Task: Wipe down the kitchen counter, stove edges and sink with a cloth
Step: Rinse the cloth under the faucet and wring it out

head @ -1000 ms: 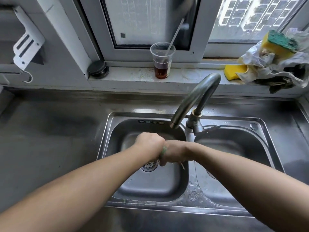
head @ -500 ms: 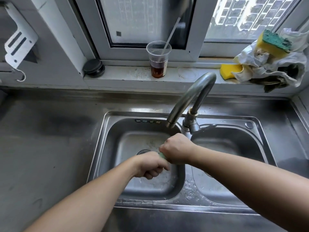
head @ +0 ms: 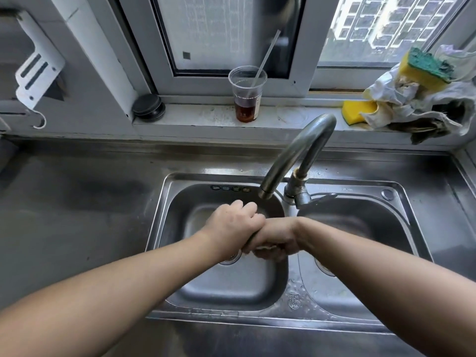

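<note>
Both grips, left hand (head: 233, 225) and right hand (head: 274, 240), clench a mostly hidden cloth (head: 262, 246).

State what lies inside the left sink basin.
Only a drain strainer shows, partly hidden by the left hand and right hand; what they clutch is barely visible.

plastic cup (head: 246, 99) with straw, black lid (head: 149, 107), yellow sponges (head: 358, 112) on windowsill.

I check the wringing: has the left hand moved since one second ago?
Yes. The left hand dropped toward the drain, then came back up near the spout.
</note>
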